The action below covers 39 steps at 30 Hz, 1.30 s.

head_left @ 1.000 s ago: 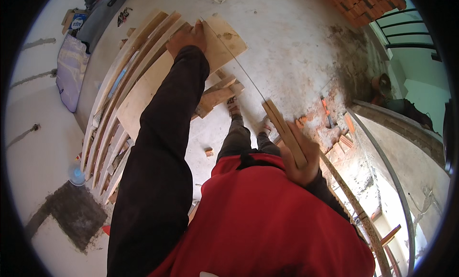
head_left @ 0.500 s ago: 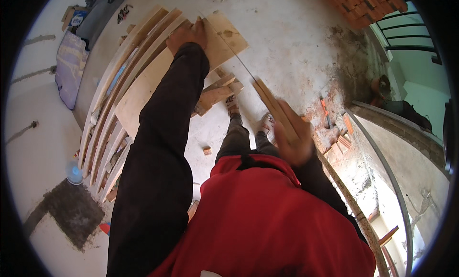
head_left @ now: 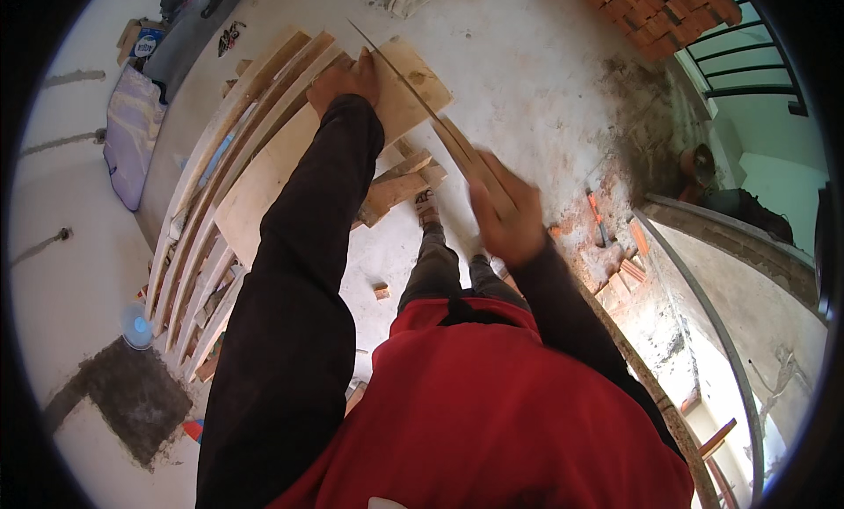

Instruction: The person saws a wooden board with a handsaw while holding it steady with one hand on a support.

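A pale, flat wooden board point(head_left: 281, 157) lies slantwise over a stack of timber on my left. My left hand point(head_left: 345, 80) is on its far part, fingers bent against the wood, close beside the saw blade. With my right hand point(head_left: 512, 212) I grip a saw point(head_left: 459, 146) by its wooden part, fingers wrapped round it. The saw's thin blade runs away from me, slanting across the far end of the board. How deep the blade sits in the wood I cannot tell.
Long curved planks point(head_left: 207, 162) are stacked at the left. Short timber blocks point(head_left: 393, 192) stick out below the board, near my feet. Stacked bricks point(head_left: 655, 17) stand at the far right. An orange-handled tool point(head_left: 598, 217) lies among rubble, beside a curved metal rail point(head_left: 703, 311).
My right hand has moved up and to the left with the saw, pushing the blade farther across the board. My left hand stays on the board, almost unmoved.
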Each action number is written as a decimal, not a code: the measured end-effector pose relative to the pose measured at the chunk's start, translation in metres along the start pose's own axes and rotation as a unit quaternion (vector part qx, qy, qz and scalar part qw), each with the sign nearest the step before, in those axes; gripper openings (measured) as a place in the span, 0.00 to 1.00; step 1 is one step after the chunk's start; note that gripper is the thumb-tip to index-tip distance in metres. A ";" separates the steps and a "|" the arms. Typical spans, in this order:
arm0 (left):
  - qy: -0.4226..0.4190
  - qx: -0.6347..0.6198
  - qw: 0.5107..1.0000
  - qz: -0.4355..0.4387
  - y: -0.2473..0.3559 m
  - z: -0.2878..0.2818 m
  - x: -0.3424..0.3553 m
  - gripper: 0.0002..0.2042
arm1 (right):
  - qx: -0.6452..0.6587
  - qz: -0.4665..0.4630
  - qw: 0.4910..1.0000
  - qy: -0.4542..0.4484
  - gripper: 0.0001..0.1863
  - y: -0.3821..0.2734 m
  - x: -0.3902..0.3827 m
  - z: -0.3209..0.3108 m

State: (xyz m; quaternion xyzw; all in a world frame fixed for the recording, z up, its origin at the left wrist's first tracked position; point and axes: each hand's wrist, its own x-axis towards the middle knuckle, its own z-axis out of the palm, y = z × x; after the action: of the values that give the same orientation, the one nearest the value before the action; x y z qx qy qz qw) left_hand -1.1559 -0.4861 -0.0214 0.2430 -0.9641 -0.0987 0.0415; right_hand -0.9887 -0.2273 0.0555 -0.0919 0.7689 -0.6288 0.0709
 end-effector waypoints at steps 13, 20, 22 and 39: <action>0.023 0.022 0.999 -0.012 0.011 -0.007 -0.007 0.28 | -0.069 -0.060 0.996 0.017 0.24 -0.010 -0.006 -0.004; -0.024 -0.004 1.000 0.003 0.012 -0.011 -0.004 0.28 | -0.064 -0.049 0.996 0.044 0.23 -0.018 -0.036 -0.008; -0.027 0.028 0.999 -0.038 -0.004 -0.018 -0.009 0.28 | -0.126 -0.072 0.989 -0.038 0.24 -0.033 -0.069 -0.037; 0.008 -0.013 1.000 -0.014 -0.006 -0.007 -0.009 0.28 | -0.068 -0.017 0.997 -0.039 0.24 -0.021 -0.056 -0.031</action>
State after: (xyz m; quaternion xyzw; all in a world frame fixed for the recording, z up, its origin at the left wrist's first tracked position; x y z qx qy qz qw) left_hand -1.1443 -0.4880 -0.0165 0.2565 -0.9589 -0.1097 0.0512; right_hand -0.9401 -0.1889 0.0819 -0.1342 0.8046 -0.5724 0.0832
